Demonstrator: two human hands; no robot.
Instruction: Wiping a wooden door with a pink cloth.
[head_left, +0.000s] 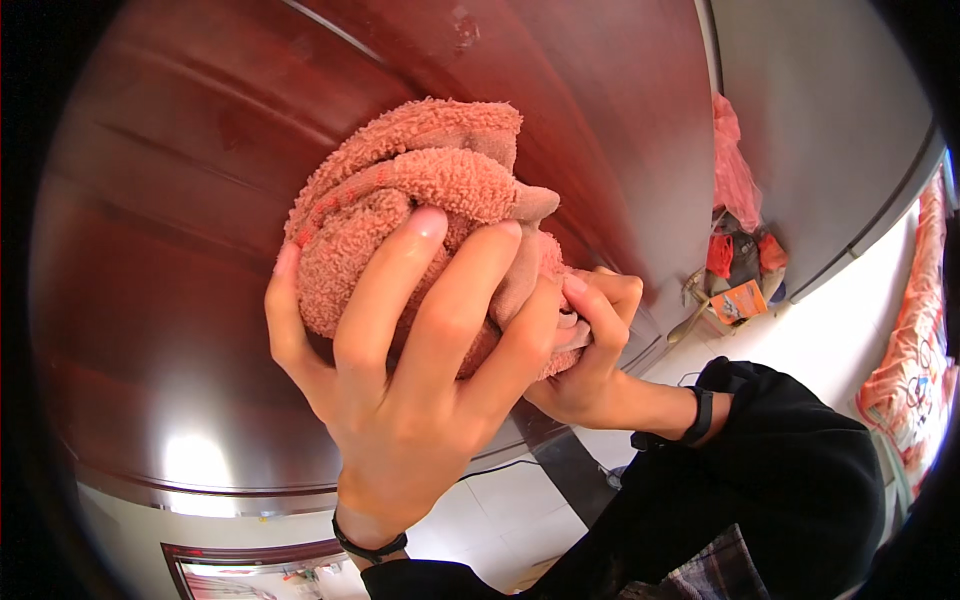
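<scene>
A bunched terry-cloth towel (450, 180), salmon pink, is held up before me in front of a dark red wooden door panel (187, 225). My left hand (420, 360) spreads its fingers over the near side of the cloth and presses into its folds. At the towel's lower right end, my right hand (600, 345) grips the gathered fabric between thumb and fingers. The middle of the bundle is partly hidden behind my left fingers. Whether the towel touches the panel cannot be told.
To the right stands a grey cabinet or door panel (817, 135). A pink plastic bag (735, 172) hangs beside it, above an orange box (739, 302) and other clutter on the pale tiled floor (840, 307). Patterned orange fabric (907, 375) lies at the far right.
</scene>
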